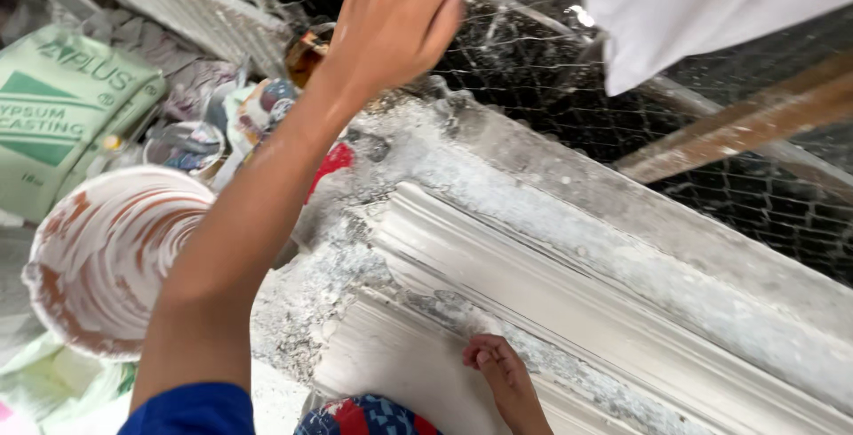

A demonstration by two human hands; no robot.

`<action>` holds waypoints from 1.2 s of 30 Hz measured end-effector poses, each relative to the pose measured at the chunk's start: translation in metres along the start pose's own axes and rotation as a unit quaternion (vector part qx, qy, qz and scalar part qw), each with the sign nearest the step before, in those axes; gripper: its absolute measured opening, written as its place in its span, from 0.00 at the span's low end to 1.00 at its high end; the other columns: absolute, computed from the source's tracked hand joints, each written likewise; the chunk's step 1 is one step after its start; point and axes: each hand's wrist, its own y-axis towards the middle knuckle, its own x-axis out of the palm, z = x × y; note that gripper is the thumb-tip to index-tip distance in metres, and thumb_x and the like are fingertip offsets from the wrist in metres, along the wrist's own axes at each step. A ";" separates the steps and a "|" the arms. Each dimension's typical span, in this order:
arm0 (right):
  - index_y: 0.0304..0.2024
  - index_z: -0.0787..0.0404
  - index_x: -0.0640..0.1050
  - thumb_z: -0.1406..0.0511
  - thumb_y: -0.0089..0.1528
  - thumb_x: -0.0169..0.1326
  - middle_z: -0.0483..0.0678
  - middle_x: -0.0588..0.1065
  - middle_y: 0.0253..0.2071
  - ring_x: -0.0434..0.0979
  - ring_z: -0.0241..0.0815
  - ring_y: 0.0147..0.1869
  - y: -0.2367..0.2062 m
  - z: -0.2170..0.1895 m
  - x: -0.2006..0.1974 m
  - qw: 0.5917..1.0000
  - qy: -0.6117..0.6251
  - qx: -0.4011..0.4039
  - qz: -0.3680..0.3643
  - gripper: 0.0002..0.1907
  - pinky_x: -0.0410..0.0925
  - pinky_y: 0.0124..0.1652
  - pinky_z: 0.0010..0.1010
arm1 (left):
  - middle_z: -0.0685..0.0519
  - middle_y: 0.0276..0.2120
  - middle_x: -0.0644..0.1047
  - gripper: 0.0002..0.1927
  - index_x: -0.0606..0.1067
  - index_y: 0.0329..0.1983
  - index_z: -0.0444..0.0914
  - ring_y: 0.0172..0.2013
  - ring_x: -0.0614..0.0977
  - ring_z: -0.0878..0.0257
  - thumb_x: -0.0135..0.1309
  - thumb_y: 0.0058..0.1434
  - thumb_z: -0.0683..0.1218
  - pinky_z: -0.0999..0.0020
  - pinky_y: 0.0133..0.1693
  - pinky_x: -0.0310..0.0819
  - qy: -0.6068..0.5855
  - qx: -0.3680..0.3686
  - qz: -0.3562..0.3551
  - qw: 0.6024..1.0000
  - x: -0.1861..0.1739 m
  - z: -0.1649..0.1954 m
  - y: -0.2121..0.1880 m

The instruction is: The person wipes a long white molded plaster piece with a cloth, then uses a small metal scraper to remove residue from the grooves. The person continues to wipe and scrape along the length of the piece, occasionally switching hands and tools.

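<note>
**Plaster moulding under one hand, the other raised to the wire mesh**

Plaster-white dominates the head view, the only view there is. One long moulded cornice piece lies slantwise on a crusted, plaster-caked bench, its ridged profile facing up, probably so the surface can be reached along its whole length.

Two hands show, both the person's own. The right hand rests low on the near edge of the moulding, its fingers curled together and pressed on the plaster face; it grips nothing, and seems to be steadying or rubbing the surface. The left hand is lifted high on an outstretched arm toward the chicken-wire mesh behind the bench. Its fingers lie close together, slightly blurred, and whether they hold anything on the far side cannot be told.

To the left, one round mixing bowl, reddish with swirls of white plaster inside, sits tilted beside the bench, near the work. Beyond it lies one green and white sack of casting powder, with a clutter of small tins between; their number is hard to count. One white cloth hangs at the top right, and one brown wooden batten crosses the mesh.
</note>
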 end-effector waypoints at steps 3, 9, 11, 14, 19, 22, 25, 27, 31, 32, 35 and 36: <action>0.56 0.67 0.74 0.63 0.69 0.48 0.50 0.77 0.45 0.76 0.41 0.52 0.005 -0.003 0.015 0.998 -0.026 0.010 -0.060 0.17 0.69 0.55 0.32 | 0.34 0.46 0.78 0.22 0.70 0.63 0.38 0.48 0.78 0.36 0.51 0.66 0.42 0.44 0.49 0.71 0.035 -0.332 -0.134 0.933 0.013 -0.093 -0.110; 0.57 0.65 0.74 0.61 0.68 0.49 0.49 0.78 0.45 0.77 0.40 0.53 0.018 -0.014 0.036 0.990 -0.104 0.058 -0.080 0.19 0.69 0.55 0.29 | 0.41 0.56 0.74 0.20 0.75 0.55 0.34 0.55 0.75 0.43 0.50 0.64 0.49 0.40 0.52 0.70 0.283 -0.555 -0.203 0.755 0.056 -0.175 -0.259; 0.57 0.65 0.75 0.60 0.68 0.49 0.49 0.78 0.45 0.77 0.40 0.52 0.020 -0.018 0.042 0.987 -0.126 0.063 -0.077 0.19 0.69 0.54 0.30 | 0.39 0.55 0.72 0.24 0.72 0.58 0.34 0.55 0.72 0.40 0.51 0.61 0.51 0.42 0.50 0.71 0.272 -0.634 -0.155 0.707 0.065 -0.167 -0.276; 0.57 0.63 0.74 0.58 0.68 0.48 0.48 0.79 0.45 0.79 0.39 0.52 0.019 -0.020 0.048 0.982 -0.152 0.086 -0.067 0.20 0.70 0.53 0.29 | 0.42 0.58 0.72 0.19 0.74 0.57 0.37 0.60 0.73 0.46 0.51 0.66 0.49 0.50 0.58 0.71 0.278 -0.638 -0.185 0.694 0.068 -0.160 -0.284; 0.56 0.64 0.75 0.58 0.68 0.49 0.50 0.79 0.44 0.78 0.40 0.51 0.016 -0.016 0.061 0.983 -0.152 0.060 -0.078 0.20 0.70 0.52 0.30 | 0.36 0.53 0.73 0.27 0.61 0.65 0.26 0.45 0.80 0.46 0.47 0.69 0.48 0.51 0.40 0.79 0.311 -0.572 -0.071 0.755 0.053 -0.137 -0.277; 0.56 0.63 0.76 0.58 0.69 0.48 0.49 0.79 0.44 0.78 0.40 0.50 0.018 -0.015 0.078 0.973 -0.205 0.067 -0.077 0.19 0.69 0.52 0.30 | 0.32 0.48 0.76 0.30 0.52 0.70 0.24 0.40 0.82 0.37 0.42 0.72 0.47 0.41 0.41 0.76 0.132 -0.564 0.031 0.815 0.041 -0.092 -0.277; 0.56 0.60 0.77 0.57 0.68 0.47 0.47 0.80 0.45 0.78 0.38 0.50 0.017 -0.016 0.101 0.960 -0.260 0.080 -0.067 0.19 0.70 0.51 0.29 | 0.29 0.48 0.75 0.31 0.51 0.74 0.30 0.43 0.80 0.32 0.39 0.68 0.41 0.38 0.45 0.73 0.032 -0.528 -0.030 0.848 0.033 -0.010 -0.308; 0.56 0.59 0.76 0.57 0.68 0.47 0.46 0.80 0.46 0.79 0.38 0.50 0.011 -0.015 0.118 0.955 -0.281 0.074 -0.064 0.19 0.70 0.50 0.29 | 0.26 0.51 0.74 0.29 0.54 0.73 0.30 0.46 0.79 0.30 0.41 0.70 0.42 0.40 0.46 0.74 -0.011 -0.454 0.018 0.891 0.020 0.050 -0.352; 0.57 0.58 0.76 0.60 0.68 0.46 0.47 0.79 0.48 0.79 0.39 0.50 0.000 -0.007 0.155 0.943 -0.327 0.006 -0.060 0.18 0.71 0.47 0.30 | 0.26 0.45 0.71 0.30 0.53 0.73 0.26 0.38 0.77 0.35 0.40 0.70 0.41 0.45 0.39 0.76 -0.030 -0.487 -0.050 0.872 -0.017 0.123 -0.457; 0.58 0.58 0.76 0.61 0.68 0.45 0.47 0.78 0.48 0.78 0.39 0.50 -0.002 -0.004 0.165 0.936 -0.346 -0.014 -0.057 0.18 0.72 0.46 0.31 | 0.31 0.44 0.71 0.29 0.53 0.73 0.27 0.34 0.77 0.41 0.38 0.70 0.40 0.47 0.37 0.76 -0.042 -0.553 -0.100 0.826 -0.026 0.131 -0.482; 0.58 0.58 0.75 0.61 0.67 0.47 0.49 0.78 0.44 0.77 0.42 0.46 0.003 0.003 0.198 0.923 -0.377 -0.055 -0.056 0.18 0.71 0.41 0.34 | 0.38 0.45 0.71 0.23 0.60 0.66 0.29 0.37 0.76 0.49 0.41 0.67 0.40 0.50 0.40 0.74 0.082 -0.568 -0.164 0.803 -0.047 0.131 -0.547; 0.58 0.58 0.75 0.61 0.67 0.48 0.50 0.77 0.44 0.77 0.43 0.46 0.007 0.005 0.209 0.913 -0.393 -0.094 -0.055 0.18 0.71 0.42 0.34 | 0.39 0.45 0.71 0.23 0.62 0.63 0.30 0.40 0.76 0.48 0.43 0.64 0.40 0.50 0.42 0.74 0.127 -0.550 -0.161 0.809 -0.051 0.128 -0.562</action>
